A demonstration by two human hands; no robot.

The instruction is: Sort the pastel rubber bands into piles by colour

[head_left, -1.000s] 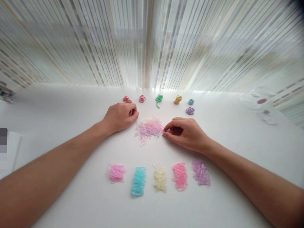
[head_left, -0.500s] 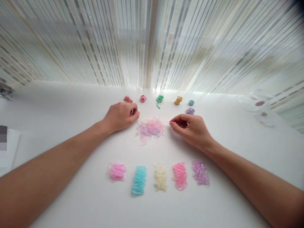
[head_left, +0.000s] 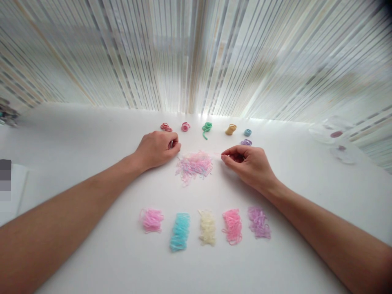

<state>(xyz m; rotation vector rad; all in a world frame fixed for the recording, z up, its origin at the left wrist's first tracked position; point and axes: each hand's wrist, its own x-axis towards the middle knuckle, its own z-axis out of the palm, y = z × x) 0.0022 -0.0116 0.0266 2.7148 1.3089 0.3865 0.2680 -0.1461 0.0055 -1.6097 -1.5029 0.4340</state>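
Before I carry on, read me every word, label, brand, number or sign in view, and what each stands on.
There is no readable text in view.
Mixed strand pile, five sorted bundles, small coils: no lettering shows.
Striped curtain: stripes only.
Clear items at right: reddish spots, too blurred to tell if printed.
Blocky patch at the left edge: pixelated, unreadable.

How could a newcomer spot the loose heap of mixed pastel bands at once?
On the smooth white tabletop, look between the left hand and the right hand. There lies a tangled heap of thin pastel bands, mostly pink with bluish strands. Unlike the five single-coloured bundles nearer the camera, it mixes colours and has ragged edges.
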